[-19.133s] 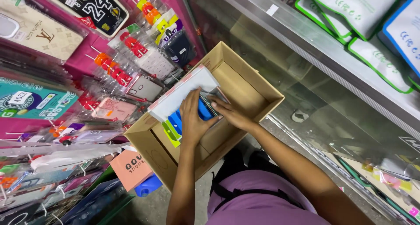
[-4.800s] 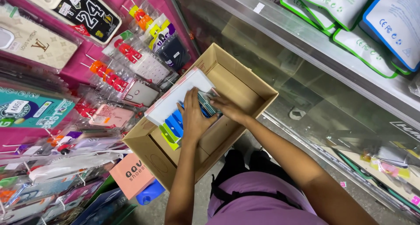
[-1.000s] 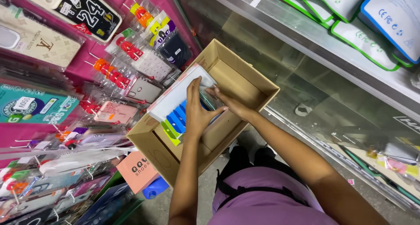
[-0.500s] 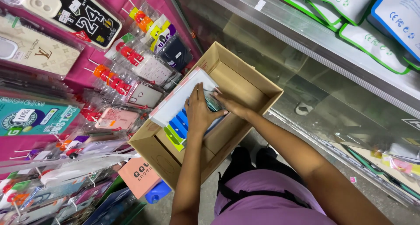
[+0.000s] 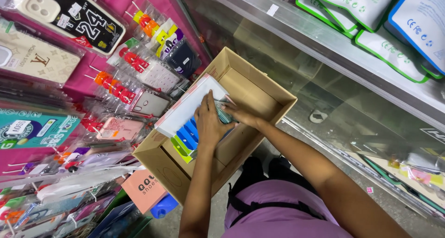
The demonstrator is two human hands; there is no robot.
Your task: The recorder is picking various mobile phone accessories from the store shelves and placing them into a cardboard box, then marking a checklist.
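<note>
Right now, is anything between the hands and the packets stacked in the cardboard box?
Nothing visible. The left hand rests on the upright packets, the right hand reaches among them inside the cardboard box.

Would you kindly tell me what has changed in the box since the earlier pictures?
Little has changed. The left hand slid slightly along the row of flat packets; the right hand stayed beside it, fingers among them. The cardboard box, the white sheet and the hanging phone cases kept their places.

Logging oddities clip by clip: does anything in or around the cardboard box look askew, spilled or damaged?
Nothing stands out. The cardboard box is intact, flat packets stand filed on edge inside, and both the left hand and right hand rest on them. Nothing has spilled.
</note>
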